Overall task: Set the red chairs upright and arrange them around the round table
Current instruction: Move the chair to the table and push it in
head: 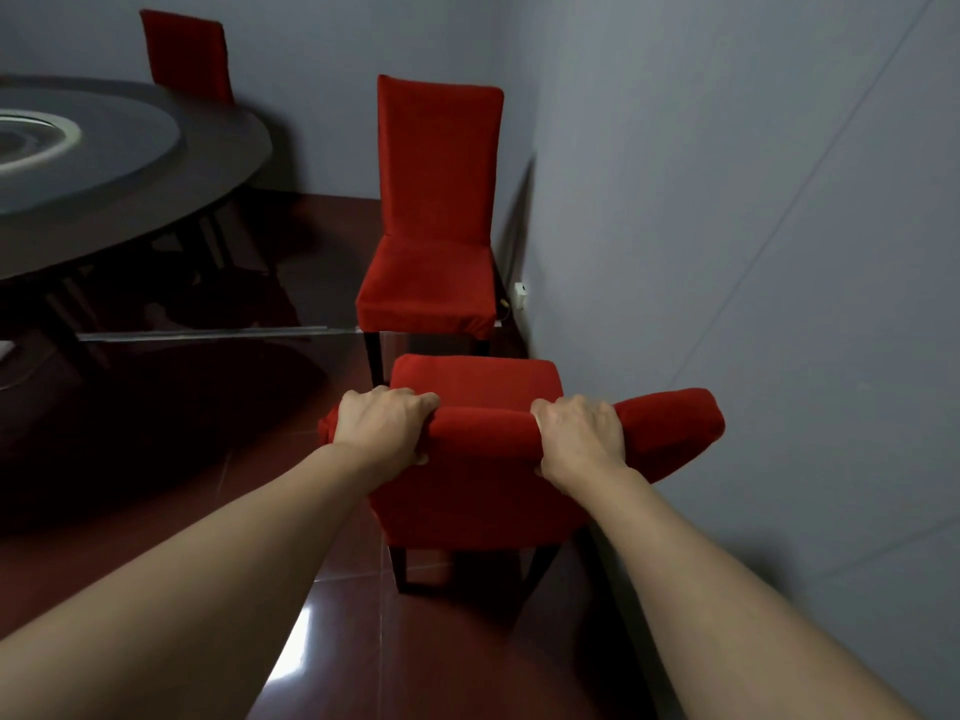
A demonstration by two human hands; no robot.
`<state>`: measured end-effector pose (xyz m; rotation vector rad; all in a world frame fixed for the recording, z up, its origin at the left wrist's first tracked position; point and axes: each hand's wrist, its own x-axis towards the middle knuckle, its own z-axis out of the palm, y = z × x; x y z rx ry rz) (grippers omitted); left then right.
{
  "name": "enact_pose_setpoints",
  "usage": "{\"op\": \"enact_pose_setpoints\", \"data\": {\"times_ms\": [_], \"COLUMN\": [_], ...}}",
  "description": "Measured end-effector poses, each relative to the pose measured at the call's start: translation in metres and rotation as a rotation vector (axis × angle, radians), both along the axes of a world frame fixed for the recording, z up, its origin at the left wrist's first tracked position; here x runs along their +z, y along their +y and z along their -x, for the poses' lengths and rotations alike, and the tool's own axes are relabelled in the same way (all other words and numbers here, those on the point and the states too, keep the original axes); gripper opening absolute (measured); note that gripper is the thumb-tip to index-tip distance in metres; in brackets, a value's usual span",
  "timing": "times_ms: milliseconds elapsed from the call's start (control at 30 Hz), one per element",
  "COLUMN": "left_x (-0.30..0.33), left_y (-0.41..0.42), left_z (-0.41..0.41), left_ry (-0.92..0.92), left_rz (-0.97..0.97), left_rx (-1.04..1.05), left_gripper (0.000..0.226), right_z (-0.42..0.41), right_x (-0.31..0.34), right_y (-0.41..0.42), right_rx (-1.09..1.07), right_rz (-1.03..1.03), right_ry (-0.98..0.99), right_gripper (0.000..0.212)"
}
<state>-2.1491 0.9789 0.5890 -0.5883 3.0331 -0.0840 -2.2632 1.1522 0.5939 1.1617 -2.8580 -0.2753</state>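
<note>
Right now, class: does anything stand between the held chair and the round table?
Nothing visible. Both hands, left hand and right hand, grip the near chair by its backrest top. Only bare floor lies leftward to the round table. The second chair stands ahead, by the wall.

The nearest red chair in front of you stands upright on its dark legs close to the wall, its back toward you. A second red chair stands upright just beyond it, seat facing you. A third red chair stands behind the far rim of the round table, whose dark top lies to your left.
</note>
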Motion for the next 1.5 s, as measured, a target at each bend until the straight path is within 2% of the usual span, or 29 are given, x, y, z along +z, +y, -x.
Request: {"op": "enact_pose_setpoints", "data": {"times_ms": [200, 333, 433, 533, 633, 1000, 1500], "left_x": [0.002, 0.003, 0.006, 0.014, 0.023, 0.047, 0.042], "left_y": [0.006, 0.008, 0.011, 0.015, 0.018, -0.006, -0.080], "left_z": [-0.003, -0.007, -0.014, -0.029, -0.047, -0.169, -0.395], "left_ry": [-0.012, -0.017, -0.013, -0.033, -0.041, -0.059, 0.036], "left_rz": [0.029, 0.031, 0.017, -0.012, -0.054, -0.158, -0.313], "left_rx": [0.032, 0.022, -0.003, -0.002, 0.076, 0.386, 0.814], "left_gripper": [0.057, 0.064, 0.073, 0.092, 0.102, 0.099, 0.096], "right_z": [-0.004, -0.003, -0.003, -0.012, -0.029, -0.129, -0.322], "right_x": [-0.002, 0.002, 0.007, 0.013, 0.018, 0.051, 0.039], "right_y": [0.004, 0.003, 0.002, 0.005, 0.002, -0.071, -0.194], "right_rx": [-0.001, 0.013, 0.018, 0.048, 0.118, 0.377, 0.753], "right_rz": [0.042, 0.014, -0.019, 0.014, 0.055, 0.091, -0.035], "right_ry": [-0.014, -0.058, -0.118, -0.204, -0.259, -0.303, -0.402], "right_gripper": [0.040, 0.048, 0.065, 0.093, 0.104, 0.098, 0.094]}}
